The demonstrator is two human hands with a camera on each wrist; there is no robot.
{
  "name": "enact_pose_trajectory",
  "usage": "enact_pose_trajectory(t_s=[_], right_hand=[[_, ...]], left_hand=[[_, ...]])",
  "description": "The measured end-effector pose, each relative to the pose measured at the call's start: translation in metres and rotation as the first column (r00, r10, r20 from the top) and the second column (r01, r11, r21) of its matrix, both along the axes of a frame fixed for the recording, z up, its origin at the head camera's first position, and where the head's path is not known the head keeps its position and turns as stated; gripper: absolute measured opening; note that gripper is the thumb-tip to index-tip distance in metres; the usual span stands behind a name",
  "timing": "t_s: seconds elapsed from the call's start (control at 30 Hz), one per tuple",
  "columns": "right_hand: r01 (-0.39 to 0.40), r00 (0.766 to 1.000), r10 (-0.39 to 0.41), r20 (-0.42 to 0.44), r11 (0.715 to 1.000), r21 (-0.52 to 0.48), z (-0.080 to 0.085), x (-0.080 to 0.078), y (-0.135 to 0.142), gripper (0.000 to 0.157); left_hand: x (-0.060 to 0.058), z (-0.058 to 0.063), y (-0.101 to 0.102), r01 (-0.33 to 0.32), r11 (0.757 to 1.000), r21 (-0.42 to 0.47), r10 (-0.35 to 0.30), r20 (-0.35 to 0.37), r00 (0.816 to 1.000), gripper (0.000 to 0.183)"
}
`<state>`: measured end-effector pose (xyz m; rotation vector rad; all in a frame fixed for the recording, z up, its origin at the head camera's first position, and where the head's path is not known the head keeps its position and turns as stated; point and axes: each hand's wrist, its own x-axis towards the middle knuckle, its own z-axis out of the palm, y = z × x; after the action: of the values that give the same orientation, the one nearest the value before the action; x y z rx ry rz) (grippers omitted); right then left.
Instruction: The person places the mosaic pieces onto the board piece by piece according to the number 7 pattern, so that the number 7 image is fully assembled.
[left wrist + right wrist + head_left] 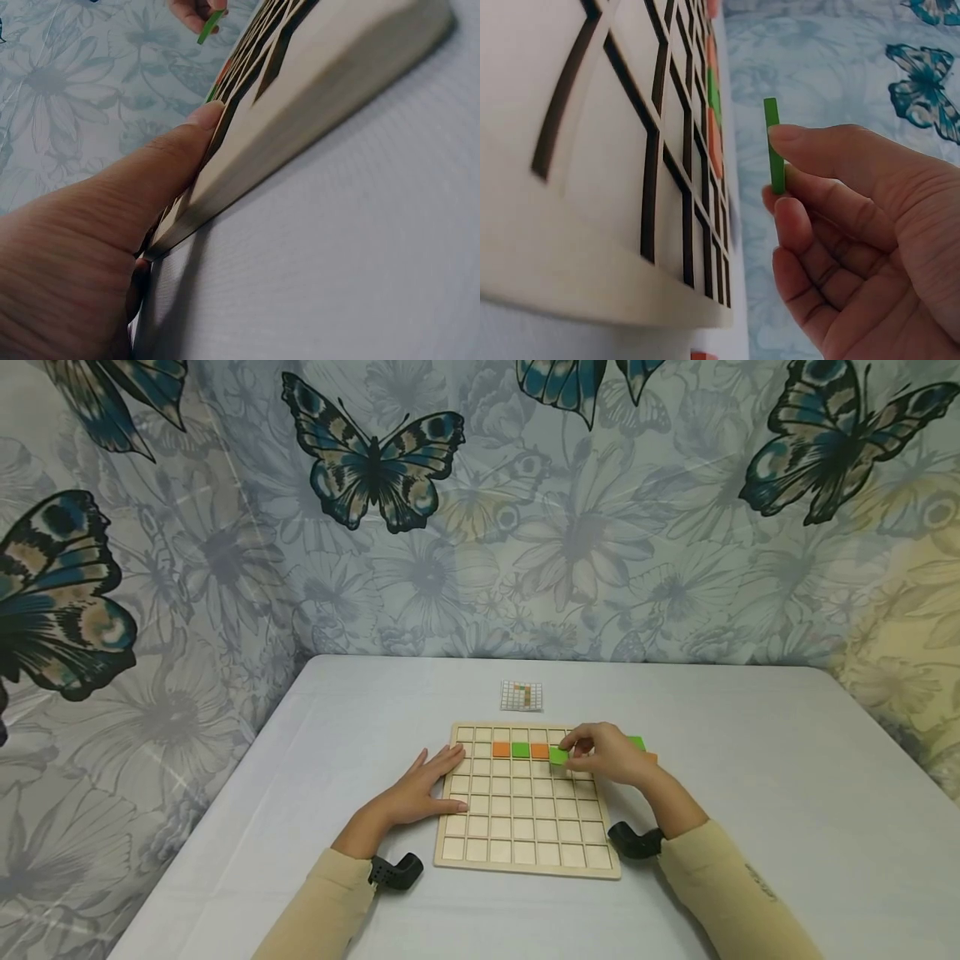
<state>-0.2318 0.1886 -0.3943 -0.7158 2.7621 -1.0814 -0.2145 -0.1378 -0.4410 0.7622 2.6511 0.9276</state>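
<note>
A white-covered table [750, 752] carries a pale wooden grid board [523, 829], a small gridded card [521, 697], a green tile [637, 742] and an orange tile [652, 757].

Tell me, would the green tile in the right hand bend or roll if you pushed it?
The green tile is probably stiff: its edge looks straight in the right hand. It's likely light, since it looks thin. Flat and square, it would probably slide, not roll.

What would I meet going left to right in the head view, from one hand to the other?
Left hand → first orange tile → green tile → second orange tile → held green tile → right hand.
</note>
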Motion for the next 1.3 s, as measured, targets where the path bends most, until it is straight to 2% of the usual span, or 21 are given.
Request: enact_pose_trajectory(t_s=[0.2,0.53,0.87,1.3], right_hand=[[-0.002,0.998,0.002,0.059,1.000,0.006,-0.001,-0.003,-0.008,0.023],[-0.051,0.998,0.051,0.047,0.999,-0.006,-0.004,-0.007,-0.022,0.021],[-0.032,0.993,0.034,0.117,0.999,-0.024,-0.010,-0.008,-0.025,0.023],[-0.079,0.993,0.082,0.090,0.996,-0.034,-0.015,-0.011,-0.021,0.021]], left_hand=[[0.000,0.000,0.000,0.003,1.000,0.000,-0.003,-0.005,1.000,0.090],[-0.001,-0.001,-0.001,0.000,1.000,0.000,0.000,-0.004,1.000,0.089],[-0.003,0.000,0.000,0.004,1.000,-0.007,-0.004,-0.005,1.000,0.089],[-0.002,0.000,0.000,0.008,1.000,-0.005,-0.008,0.003,1.000,0.089]])
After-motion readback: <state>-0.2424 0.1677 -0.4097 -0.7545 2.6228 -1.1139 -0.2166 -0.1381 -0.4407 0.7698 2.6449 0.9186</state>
